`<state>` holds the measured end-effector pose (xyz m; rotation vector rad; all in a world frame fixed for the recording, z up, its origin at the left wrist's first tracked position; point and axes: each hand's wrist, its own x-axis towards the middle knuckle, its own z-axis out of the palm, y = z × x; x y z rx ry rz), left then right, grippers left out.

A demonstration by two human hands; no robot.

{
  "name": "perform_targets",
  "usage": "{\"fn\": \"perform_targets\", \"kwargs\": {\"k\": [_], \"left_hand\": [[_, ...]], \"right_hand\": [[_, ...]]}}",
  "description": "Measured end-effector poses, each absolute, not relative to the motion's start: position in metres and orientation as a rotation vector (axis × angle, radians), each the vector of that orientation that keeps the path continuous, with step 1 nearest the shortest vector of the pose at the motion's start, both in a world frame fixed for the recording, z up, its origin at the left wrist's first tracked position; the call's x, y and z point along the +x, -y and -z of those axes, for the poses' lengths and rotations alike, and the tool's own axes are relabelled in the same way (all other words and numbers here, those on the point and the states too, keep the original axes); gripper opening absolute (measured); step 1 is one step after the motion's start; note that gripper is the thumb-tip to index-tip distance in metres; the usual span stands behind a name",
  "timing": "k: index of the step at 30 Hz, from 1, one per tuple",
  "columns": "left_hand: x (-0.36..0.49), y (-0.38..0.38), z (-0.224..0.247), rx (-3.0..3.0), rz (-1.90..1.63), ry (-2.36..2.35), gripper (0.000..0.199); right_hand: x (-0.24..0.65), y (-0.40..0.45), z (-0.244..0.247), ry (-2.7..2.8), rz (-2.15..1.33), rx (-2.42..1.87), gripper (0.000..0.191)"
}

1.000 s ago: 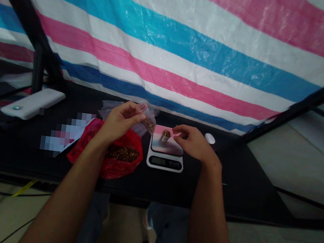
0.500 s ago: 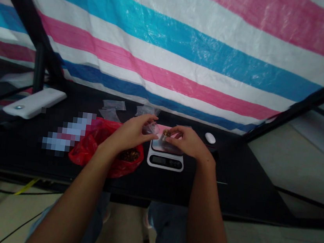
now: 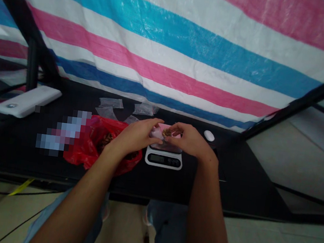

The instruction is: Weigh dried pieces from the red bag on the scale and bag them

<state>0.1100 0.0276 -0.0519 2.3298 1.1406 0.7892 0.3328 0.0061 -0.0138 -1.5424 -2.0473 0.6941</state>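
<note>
My left hand is closed on a small clear plastic bag, its mouth facing right above the scale. Against that mouth, my right hand pinches a small cup, mostly hidden by the fingers, with small brass-coloured pieces showing at its top. Both hands are over the pink and metal plate of a white kitchen scale; its display digits are too small to read. Left of the scale, partly behind my left forearm, an open red plastic bag holds many small brownish-gold pieces.
Several flat clear bags lie at the back of the black table. A white computer mouse rests right of the scale. At the left lies a white oblong device near a black post. A striped sheet hangs behind.
My right hand has brought the cup up to the clear bag in my left hand, closing the gap between them. The cup appears more tilted towards the bag. The view has shifted slightly.
</note>
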Motion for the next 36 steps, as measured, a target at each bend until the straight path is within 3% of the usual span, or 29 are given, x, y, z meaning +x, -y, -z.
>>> {"fn": "perform_targets", "kwargs": {"k": [8,14,19,26,31,36], "left_hand": [[0.112,-0.025,0.048,2.339,-0.763,-1.100,0.055],[0.109,-0.027,0.051,2.332,-0.796,-1.075,0.053],[0.106,-0.027,0.052,2.286,-0.850,-1.036,0.051],[0.100,-0.029,0.054,2.213,-0.765,-1.052,0.063],[0.098,-0.029,0.053,2.151,-0.764,-0.987,0.042],[0.103,-0.023,0.049,2.016,-1.044,-0.858,0.042]], "right_hand": [[0.321,-0.004,0.007,2.090,-0.776,-1.433,0.022],[0.313,-0.005,0.003,2.235,-0.650,-1.455,0.017],[0.309,-0.005,0.001,2.227,-0.588,-1.438,0.030],[0.302,-0.006,0.004,2.150,-0.693,-1.411,0.022],[0.295,-0.010,0.007,2.110,-0.595,-1.354,0.023],[0.281,-0.009,-0.001,2.039,-0.433,-1.134,0.030]]}}
